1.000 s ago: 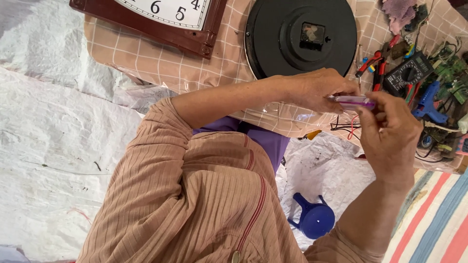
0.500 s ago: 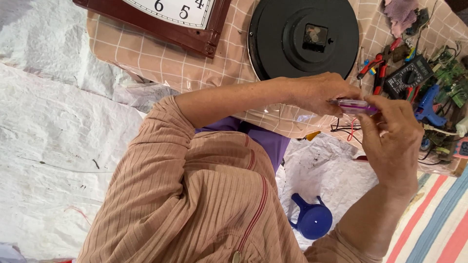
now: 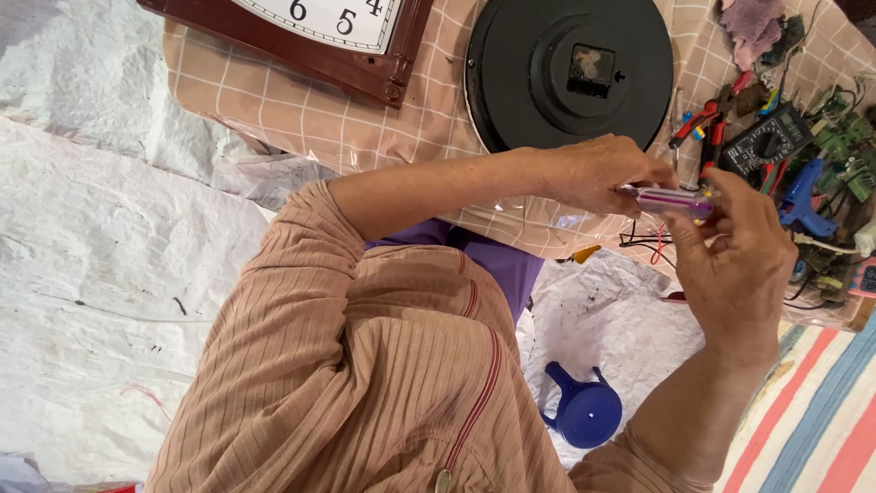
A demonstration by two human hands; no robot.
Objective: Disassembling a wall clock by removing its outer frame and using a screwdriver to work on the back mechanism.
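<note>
Both my hands hold a small translucent purple pen-shaped tool (image 3: 677,200) above the checked cloth (image 3: 274,100). My left hand (image 3: 593,173) reaches across from the left and pinches the tool's left end. My right hand (image 3: 735,265) comes up from the lower right and grips its right end with thumb and fingers. Just beyond my hands a round black clock (image 3: 568,71) lies face down, its small movement box showing at the centre. A wooden-framed wall clock (image 3: 319,41) with a white dial lies to its left.
At the right edge lies a heap of tools: red-handled pliers (image 3: 701,123), a black multimeter (image 3: 768,144), a blue glue gun (image 3: 803,201), green circuit boards (image 3: 844,146) and wires. A blue plastic jug (image 3: 584,411) stands near my lap on white sheeting (image 3: 109,274). A striped mat (image 3: 821,411) is at the lower right.
My hands stay together on the purple tool with only small finger shifts. The view has drifted slightly.
</note>
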